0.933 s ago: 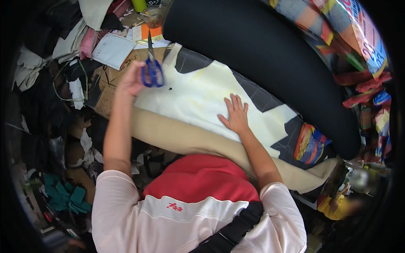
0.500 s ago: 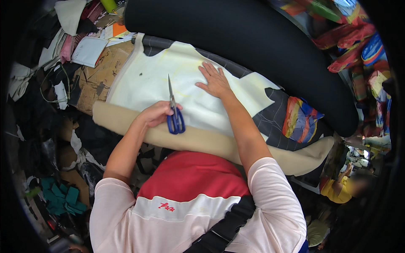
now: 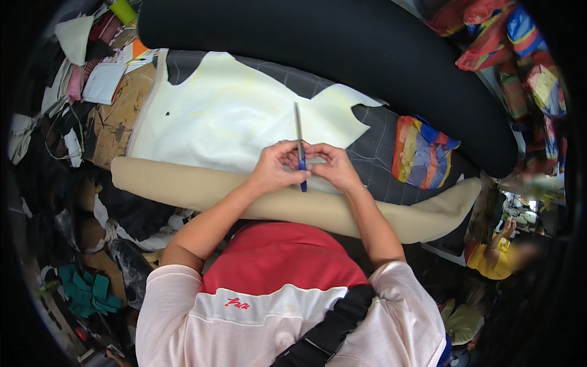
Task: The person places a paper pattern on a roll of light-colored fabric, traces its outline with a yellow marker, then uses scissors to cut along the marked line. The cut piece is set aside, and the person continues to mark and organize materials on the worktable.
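A pair of scissors (image 3: 301, 165) with blue handles stands between my two hands, blades pointing away from me. My left hand (image 3: 276, 166) has its fingers closed at the handles from the left. From the right, the bent fingers of my right hand (image 3: 335, 168) close on the same handles. Under the blades lies a white sheet of material (image 3: 226, 116) with an irregular, curved cut edge and a small dark hole at its left. It rests on dark grey lined fabric (image 3: 379, 144). A beige roll (image 3: 183, 183) runs along the near edge, below my wrists.
A thick black roll (image 3: 293, 43) lies along the far side. To the right sits a colourful striped plastic bag (image 3: 422, 153). On the left are a brown board (image 3: 125, 113), a notebook (image 3: 102, 83) and scraps. A person in yellow (image 3: 489, 257) is at the far right.
My right hand has left the white sheet and come back to the scissors. My left hand has moved right with them, and they are now turned edge-on. The view has shifted slightly.
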The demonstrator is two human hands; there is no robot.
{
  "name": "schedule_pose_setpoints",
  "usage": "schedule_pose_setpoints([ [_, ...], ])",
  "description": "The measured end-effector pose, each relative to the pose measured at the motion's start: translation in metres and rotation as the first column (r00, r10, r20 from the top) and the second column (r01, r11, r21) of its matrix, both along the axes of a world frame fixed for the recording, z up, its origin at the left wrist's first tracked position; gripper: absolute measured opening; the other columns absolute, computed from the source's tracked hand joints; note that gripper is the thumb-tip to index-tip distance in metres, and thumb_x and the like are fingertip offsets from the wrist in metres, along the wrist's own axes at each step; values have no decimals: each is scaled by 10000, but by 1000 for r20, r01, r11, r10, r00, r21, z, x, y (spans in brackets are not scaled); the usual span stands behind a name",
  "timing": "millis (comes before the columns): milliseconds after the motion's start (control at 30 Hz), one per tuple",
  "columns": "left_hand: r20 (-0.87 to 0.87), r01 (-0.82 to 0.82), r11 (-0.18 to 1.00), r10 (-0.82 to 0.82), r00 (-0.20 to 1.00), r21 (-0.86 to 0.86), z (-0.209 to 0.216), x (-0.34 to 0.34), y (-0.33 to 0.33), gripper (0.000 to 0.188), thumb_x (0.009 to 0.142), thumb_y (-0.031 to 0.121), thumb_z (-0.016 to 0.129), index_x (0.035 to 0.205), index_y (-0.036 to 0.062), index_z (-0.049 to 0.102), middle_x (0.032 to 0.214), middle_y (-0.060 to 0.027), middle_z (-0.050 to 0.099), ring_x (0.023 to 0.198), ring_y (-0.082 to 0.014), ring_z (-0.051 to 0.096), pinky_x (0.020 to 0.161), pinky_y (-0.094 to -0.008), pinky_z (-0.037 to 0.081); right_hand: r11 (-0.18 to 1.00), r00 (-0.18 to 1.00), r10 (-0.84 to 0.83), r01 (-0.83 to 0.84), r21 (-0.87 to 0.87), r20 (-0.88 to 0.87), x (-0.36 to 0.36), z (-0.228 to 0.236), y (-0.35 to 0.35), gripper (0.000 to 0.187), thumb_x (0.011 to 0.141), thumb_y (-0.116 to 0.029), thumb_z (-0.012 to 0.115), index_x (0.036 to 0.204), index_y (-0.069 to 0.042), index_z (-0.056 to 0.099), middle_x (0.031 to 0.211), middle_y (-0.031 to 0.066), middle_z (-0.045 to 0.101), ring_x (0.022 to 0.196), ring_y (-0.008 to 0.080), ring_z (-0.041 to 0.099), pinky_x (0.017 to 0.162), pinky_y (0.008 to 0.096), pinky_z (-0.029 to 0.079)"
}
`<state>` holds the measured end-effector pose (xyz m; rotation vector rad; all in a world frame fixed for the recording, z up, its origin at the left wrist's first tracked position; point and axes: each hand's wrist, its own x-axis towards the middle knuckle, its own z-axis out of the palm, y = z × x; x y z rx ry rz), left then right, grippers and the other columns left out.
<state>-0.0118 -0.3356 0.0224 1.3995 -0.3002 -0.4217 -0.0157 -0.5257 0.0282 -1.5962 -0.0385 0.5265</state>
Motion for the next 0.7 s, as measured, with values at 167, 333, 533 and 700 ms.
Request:
schedule_pose_setpoints([
  [167, -45, 333, 943, -332, 942, 14, 6, 5, -61, 580, 675, 63, 783, 1198, 5, 538, 1026, -65, 607, 786, -94, 619, 697, -243, 517, 989, 997, -43, 52, -138, 67, -42, 1, -56, 301, 693, -44, 697, 983, 11, 637, 860, 22, 602, 723, 79, 545, 629, 213, 443],
  [333, 306, 107, 922, -230, 924, 371, -9, 67, -115, 864, 616, 314, 830, 1324, 33, 422, 1284, -184, 481, 896, -196, 641, 799, -284, 517, 757, 749, -646, 653, -1, 147, -90, -9, -150, 199, 762, -5, 589, 960, -7, 581, 807, 53, 627, 708, 99, 574, 637, 251, 468],
  [533, 377, -219, 495, -246, 893, 841, -50, 116, -140, 975, 575, 391, 817, 1358, 58, 339, 1357, -209, 386, 1136, -338, 512, 933, -377, 452, -579, 60, -777, 319, -750, 626, -158, 15, -334, 920, 562, -606, 773, 1117, 75, 499, 1044, 226, 619, 1012, 372, 589, 879, 421, 451],
  [700, 405, -303, 481, -120, 907, 823, -71, 85, -147, 531, 656, 328, 777, 1041, 13, 592, 1115, -180, 553, 940, -321, 601, 798, -408, 500, -315, 100, -917, 410, -856, 385, -186, -42, -397, 678, 559, -403, 817, 957, 117, 642, 1169, 269, 564, 1039, 315, 596, 887, 337, 447],
])
